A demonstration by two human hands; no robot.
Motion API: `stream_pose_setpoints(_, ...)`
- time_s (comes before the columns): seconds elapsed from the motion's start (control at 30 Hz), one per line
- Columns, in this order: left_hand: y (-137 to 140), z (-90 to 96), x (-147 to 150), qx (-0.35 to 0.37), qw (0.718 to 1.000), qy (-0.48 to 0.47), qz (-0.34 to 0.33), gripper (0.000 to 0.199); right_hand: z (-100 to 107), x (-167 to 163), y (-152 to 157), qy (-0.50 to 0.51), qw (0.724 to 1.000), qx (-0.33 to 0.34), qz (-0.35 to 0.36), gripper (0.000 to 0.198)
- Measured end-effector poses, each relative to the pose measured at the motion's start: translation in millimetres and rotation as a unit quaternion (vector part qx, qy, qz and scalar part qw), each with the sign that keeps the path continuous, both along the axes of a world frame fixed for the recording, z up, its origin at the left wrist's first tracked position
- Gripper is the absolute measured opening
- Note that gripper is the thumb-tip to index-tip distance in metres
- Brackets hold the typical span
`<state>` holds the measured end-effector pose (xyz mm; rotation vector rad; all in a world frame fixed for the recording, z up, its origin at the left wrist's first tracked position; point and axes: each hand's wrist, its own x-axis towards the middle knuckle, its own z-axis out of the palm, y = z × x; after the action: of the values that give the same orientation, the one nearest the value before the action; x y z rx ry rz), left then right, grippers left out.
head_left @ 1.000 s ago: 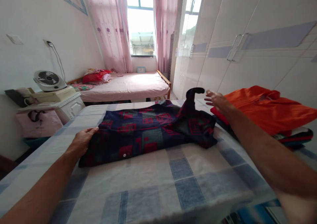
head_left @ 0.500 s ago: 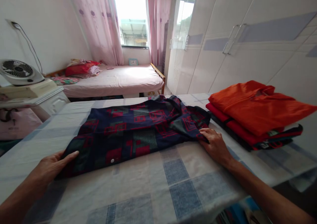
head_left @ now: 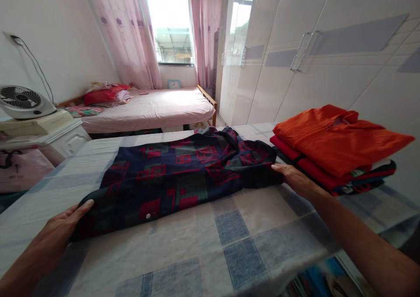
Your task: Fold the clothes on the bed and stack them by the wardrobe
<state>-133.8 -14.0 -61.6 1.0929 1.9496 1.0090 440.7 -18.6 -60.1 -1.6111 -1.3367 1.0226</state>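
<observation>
A dark navy shirt (head_left: 183,170) with red and green block patterns lies stretched sideways over the checked bedsheet (head_left: 157,253). One white button shows near its front edge. At the shirt's left end, my left hand (head_left: 70,216) pinches the near corner, thumb on top and the other fingers mostly hidden beneath. On the other side, my right hand (head_left: 292,176) grips the shirt's near right edge between thumb and fingers. Just beyond that hand stands a stack of folded clothes, with an orange jacket (head_left: 341,139) on top and a red garment (head_left: 305,163) under it.
White wardrobe doors (head_left: 295,34) rise behind the stack on the right. A pink-sheeted bed (head_left: 157,106) stands under the window. To the left, a fan (head_left: 24,102) sits on a box above a white cabinet (head_left: 70,137), with a pink bag (head_left: 24,170) in front.
My right hand has shifted slightly right, along with the shirt's near right edge, which is now spread further out. My left hand has moved a little left with its corner.
</observation>
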Motion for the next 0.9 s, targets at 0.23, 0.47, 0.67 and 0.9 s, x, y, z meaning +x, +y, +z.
stream_pose_setpoints(0.23, -8.4, 28.0, 10.0, 0.031, 0.988, -0.148, -0.035, 0.055, 23.7, -5.9, 2.4, 0.106, 0.991, 0.057, -0.055, 0.025)
stream_pose_setpoints(0.47, -33.6, 22.2, 4.4, -0.013, 0.987, -0.126, -0.096, 0.052, 12.1, 11.4, -17.6, -0.037, 0.999, 0.009, -0.038, 0.025)
stream_pose_setpoints(0.67, -45.1, 8.3, 12.9, 0.056, 0.991, -0.093, -0.073, 0.055, -7.3, 14.8, -20.4, -0.226, 0.969, 0.080, -0.052, 0.033)
stream_pose_setpoints(0.9, -32.6, 9.2, 12.3, 0.022, 0.996, 0.059, -0.060, 0.047, 3.0, 19.8, 6.4, -0.227, 0.971, 0.071, 0.019, 0.039)
